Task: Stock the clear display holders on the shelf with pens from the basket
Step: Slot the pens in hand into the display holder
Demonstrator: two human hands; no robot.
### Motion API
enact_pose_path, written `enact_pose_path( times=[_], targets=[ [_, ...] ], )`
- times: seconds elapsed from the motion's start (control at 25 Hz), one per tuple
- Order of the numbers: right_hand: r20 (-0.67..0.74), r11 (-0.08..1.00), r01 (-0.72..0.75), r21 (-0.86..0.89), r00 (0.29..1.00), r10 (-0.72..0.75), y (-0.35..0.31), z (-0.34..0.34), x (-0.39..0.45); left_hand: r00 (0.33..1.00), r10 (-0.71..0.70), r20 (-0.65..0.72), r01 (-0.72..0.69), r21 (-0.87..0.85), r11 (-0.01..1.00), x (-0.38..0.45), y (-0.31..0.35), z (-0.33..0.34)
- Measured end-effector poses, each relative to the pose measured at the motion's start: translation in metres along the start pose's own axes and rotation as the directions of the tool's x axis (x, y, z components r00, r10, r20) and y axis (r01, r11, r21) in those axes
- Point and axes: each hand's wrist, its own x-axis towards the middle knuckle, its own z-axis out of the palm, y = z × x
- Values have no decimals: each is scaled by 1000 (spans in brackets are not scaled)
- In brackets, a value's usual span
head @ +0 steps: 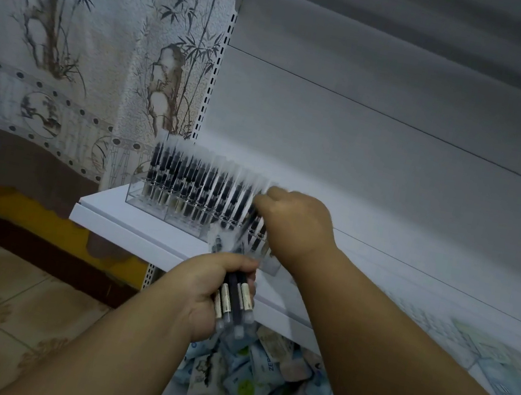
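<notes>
Several pens [235, 301] half-hidden inside left hand [213, 290], tips blurred.

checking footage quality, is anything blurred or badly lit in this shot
Head view: dim, flat lighting with a dark band across the upper shelf back; motion blur smears the right hand and the pen tops in the clear holder; the left hand and its bundle of pens are sharper; wide-angle bending curves the shelf edge.

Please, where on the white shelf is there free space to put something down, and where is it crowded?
The shelf is bare along its front edge, left of the left hand, before the holders. It looks bare too behind the right hand, toward the back wall. Crowded: the holders full of pens and the spot where both hands work. Packets lie at far right.
</notes>
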Motion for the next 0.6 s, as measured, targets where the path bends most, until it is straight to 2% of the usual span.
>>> enact_pose_path(
  times=[0.08, 0.16, 0.28, 0.4, 0.6],
  targets=[
    [61, 983, -182, 12, 982, 181, 11, -3, 9, 1000, -18, -13, 17, -16, 1000, 1, -6, -6],
    [140, 919, -369, 142, 926, 350, 15, -1, 12, 998, -15, -55, 15, -11, 1000, 4, -9, -12],
    [242, 651, -584, 485, 805, 542, 11, 8, 6, 997, 8, -83, -12, -43, 999, 10, -5, -16],
    [272, 503, -648, 572, 728, 629, 16, 19, -4, 997, 24, -67, -26, -26, 999, 13, -1, -13],
    [358, 411, -719, 561, 658, 662, 24, 40, -13, 997, 47, -55, -47, 9, 999, 17, 7, -9]
  ],
)
